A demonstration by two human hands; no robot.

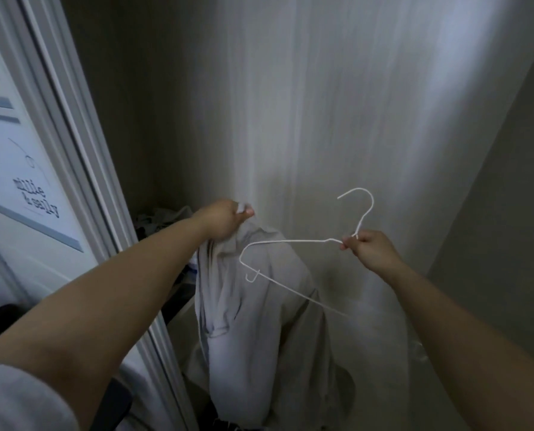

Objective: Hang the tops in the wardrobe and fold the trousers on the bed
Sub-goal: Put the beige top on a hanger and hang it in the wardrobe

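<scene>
A pale grey top hangs limp in front of the wardrobe's back wall, bunched at its upper edge. My left hand grips that upper edge and holds the garment up. To the right, my right hand pinches a white wire hanger at the base of its hook. The hanger tilts, its left shoulder lying in front of the top's upper part, its hook pointing up. The hanger is outside the garment.
The white wardrobe door frame runs down the left side, with a white box bearing printed lettering beside it. Dark clothes lie heaped at the wardrobe's back left. A bare wall closes the right side.
</scene>
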